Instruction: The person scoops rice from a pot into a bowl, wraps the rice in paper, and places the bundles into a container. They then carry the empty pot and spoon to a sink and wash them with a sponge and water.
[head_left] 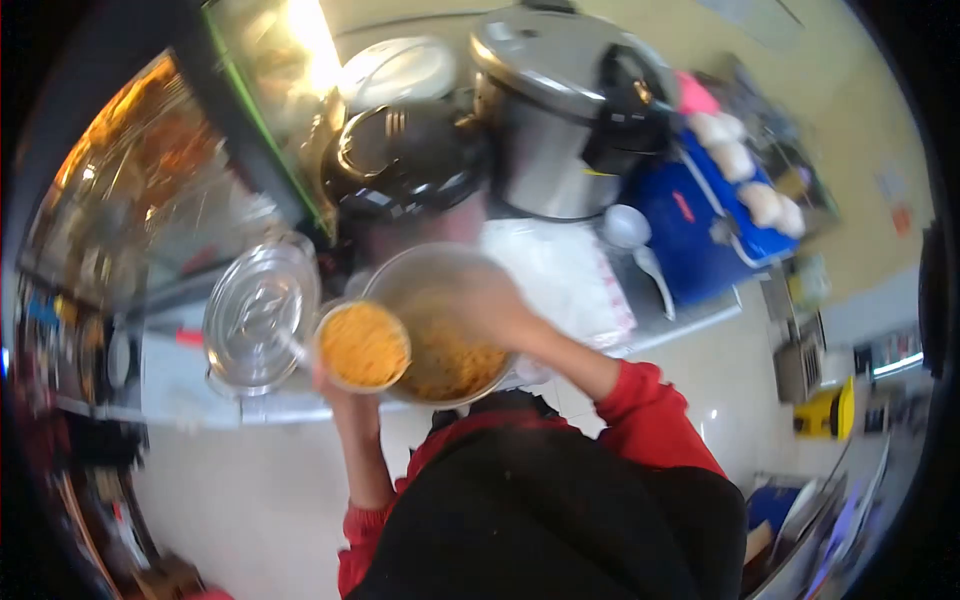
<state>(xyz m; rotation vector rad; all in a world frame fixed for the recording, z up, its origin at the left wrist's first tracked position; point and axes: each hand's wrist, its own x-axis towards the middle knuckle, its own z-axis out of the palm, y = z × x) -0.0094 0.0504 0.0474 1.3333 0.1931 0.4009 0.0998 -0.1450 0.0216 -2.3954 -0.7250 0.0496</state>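
left hand [335, 385] grips small bowl [363, 346], already full of yellow food, touching the big pot's left rim | right hand [490, 300] reaches inside pot [440, 330] (blurred; grip cannot be told) | pot half full | lid [260, 312] left of pot

No legible text, label, brand or number anywhere; all blurred.

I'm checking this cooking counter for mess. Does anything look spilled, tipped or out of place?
Nothing stands out. The small bowl of yellow food sits level in the left hand, beside the big pot the right hand reaches into. The glass lid lies on the counter. The picture is blurred.
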